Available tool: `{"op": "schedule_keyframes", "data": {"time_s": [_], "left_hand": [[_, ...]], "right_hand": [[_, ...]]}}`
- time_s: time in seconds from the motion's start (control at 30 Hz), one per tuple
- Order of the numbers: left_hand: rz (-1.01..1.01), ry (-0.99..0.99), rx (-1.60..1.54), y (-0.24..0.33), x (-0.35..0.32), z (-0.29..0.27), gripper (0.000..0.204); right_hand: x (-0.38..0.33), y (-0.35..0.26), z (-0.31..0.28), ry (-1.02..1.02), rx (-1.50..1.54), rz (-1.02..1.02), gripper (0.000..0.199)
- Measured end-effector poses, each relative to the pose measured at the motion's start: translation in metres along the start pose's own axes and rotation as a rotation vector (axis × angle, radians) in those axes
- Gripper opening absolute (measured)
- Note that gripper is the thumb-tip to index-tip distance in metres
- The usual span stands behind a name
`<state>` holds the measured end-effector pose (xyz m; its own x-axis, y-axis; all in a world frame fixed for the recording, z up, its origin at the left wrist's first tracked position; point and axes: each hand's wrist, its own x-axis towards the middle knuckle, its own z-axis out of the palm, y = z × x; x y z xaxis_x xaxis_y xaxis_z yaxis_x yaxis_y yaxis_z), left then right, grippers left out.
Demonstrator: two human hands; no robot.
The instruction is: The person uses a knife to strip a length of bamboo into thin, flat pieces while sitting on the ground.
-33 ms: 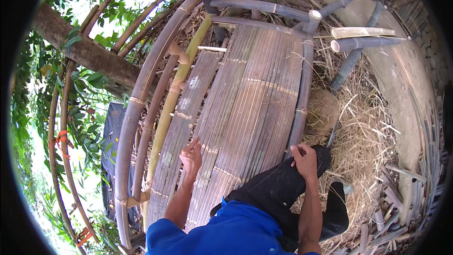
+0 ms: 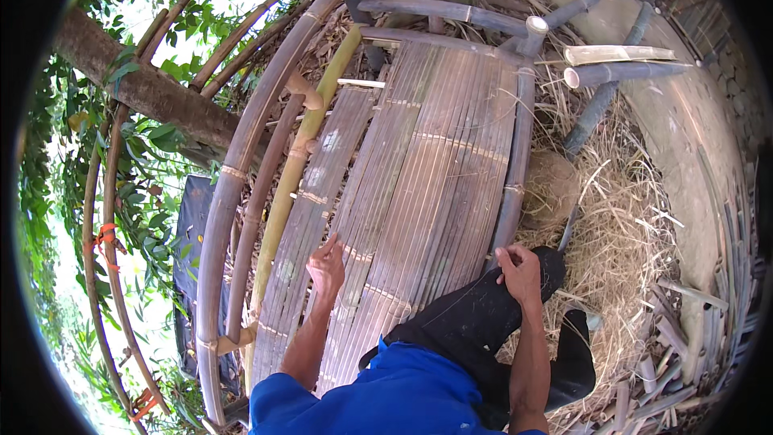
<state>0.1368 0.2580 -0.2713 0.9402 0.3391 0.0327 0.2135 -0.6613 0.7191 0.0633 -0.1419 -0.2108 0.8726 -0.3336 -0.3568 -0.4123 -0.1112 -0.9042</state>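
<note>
I am kneeling on a bamboo bench with a slatted seat (image 2: 419, 169) of flattened grey strips. My left hand (image 2: 326, 267) rests on the slats near the seat's left side, fingers bunched together and fingertips touching a strip; I see nothing in it. My right hand (image 2: 520, 274) lies over my knee in black trousers (image 2: 467, 322), right beside the lower end of the right side rail (image 2: 515, 161), with nothing in it. A green bamboo pole (image 2: 302, 145) runs along the seat's left edge, inside a thick curved grey rail (image 2: 241, 153).
A tree trunk (image 2: 137, 84) and leafy branches stand to the left. Dry straw (image 2: 620, 250) covers the ground on the right, with cut bamboo pieces (image 2: 620, 55) and split strips (image 2: 692, 338) lying about. A dark bag (image 2: 189, 234) sits below the left rail.
</note>
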Motion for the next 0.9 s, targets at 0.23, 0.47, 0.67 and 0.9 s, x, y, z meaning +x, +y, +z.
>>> {"op": "schedule_keyframes", "data": {"time_s": [0.23, 0.47, 0.67, 0.9], "left_hand": [[0.013, 0.021, -0.008, -0.002, 0.001, 0.001, 0.03], [-0.03, -0.04, -0.004, 0.007, 0.011, -0.004, 0.031], [0.051, -0.069, 0.039, 0.03, 0.057, -0.002, 0.032], [0.239, 0.047, 0.299, -0.042, 0.078, 0.031, 0.028]], "right_hand": [[0.0, 0.001, -0.001, -0.007, 0.024, -0.023, 0.03], [0.0, -0.001, 0.0, -0.005, 0.001, -0.017, 0.03], [0.001, 0.006, -0.003, -0.001, 0.035, -0.012, 0.029], [0.003, 0.008, 0.001, -0.007, 0.045, -0.024, 0.029]]}}
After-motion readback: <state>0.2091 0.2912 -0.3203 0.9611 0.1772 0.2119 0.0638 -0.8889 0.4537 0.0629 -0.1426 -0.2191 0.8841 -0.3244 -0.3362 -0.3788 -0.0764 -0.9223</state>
